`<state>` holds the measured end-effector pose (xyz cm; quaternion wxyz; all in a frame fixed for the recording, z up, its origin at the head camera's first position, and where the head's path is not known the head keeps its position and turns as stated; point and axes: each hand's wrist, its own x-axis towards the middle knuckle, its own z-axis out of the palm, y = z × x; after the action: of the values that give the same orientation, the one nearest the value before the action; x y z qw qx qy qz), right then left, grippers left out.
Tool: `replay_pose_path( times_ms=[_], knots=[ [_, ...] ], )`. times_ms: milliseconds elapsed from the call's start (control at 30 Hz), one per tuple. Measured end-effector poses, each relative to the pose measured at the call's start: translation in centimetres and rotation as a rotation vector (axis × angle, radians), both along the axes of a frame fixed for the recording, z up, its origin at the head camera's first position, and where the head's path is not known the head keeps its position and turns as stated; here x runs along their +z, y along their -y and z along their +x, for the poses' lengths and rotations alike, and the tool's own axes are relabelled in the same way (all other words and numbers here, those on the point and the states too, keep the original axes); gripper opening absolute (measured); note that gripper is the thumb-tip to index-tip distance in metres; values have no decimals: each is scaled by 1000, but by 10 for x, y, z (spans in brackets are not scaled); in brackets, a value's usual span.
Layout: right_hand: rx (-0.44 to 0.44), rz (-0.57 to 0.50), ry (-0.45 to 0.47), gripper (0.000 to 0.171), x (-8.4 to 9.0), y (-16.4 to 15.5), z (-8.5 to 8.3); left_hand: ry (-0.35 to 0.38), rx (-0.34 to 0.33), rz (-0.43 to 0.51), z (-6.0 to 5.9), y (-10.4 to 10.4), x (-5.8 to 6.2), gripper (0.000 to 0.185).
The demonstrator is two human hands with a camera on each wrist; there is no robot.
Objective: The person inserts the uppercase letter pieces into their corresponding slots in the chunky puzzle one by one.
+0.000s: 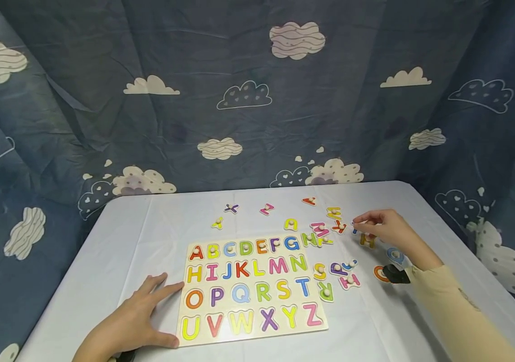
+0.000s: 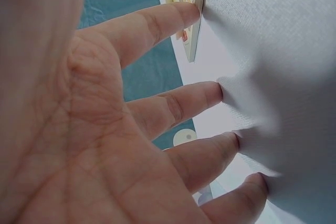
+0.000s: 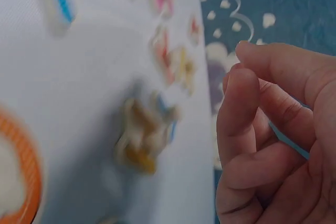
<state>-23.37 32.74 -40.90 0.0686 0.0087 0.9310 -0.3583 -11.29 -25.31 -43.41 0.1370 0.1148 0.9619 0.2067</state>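
Note:
My left hand (image 1: 130, 319) rests at the left side of the letter puzzle board (image 1: 252, 341), fingers spread. Its index fingertip touches the board's edge and the thumb lies at the lower left corner; in the left wrist view the other fingertips (image 2: 227, 142) press the white cloth. Knobbed letters fill the board's top row, A to G. Over the loose letters at the right, my right hand (image 1: 386, 229) hovers by a small blue letter (image 1: 354, 228). In the right wrist view its fingers are loosely bent, holding nothing visible, and the blue letter lies beside the orange H (image 3: 139, 135).
Several loose letters lie right of the board, among them a yellow S (image 1: 319, 271), a green R (image 1: 325, 291) and a pink I (image 1: 349, 281). A blue Q (image 1: 395, 255) and an orange O (image 1: 380, 274) lie near the right wrist. Behind the board are a purple X (image 1: 231, 208) and a pink Z (image 1: 267, 209).

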Motion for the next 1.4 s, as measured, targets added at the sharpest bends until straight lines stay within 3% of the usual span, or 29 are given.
replay_pose_path(
  times_ms=[333,633,1167,1400],
  knots=[
    [-135,22,53,40,-30,-24,10,21,22,1,0,0,-1,115],
    [-207,54,81,39,-42,-25,9,24,25,-7,0,-1,-1,115],
    [-224,110,24,32,-37,-21,14,11,21,-7,-1,-3,0,115],
    [-170,84,-1,35,-20,-4,13,4,26,-7,0,-3,1,115]
  ],
)
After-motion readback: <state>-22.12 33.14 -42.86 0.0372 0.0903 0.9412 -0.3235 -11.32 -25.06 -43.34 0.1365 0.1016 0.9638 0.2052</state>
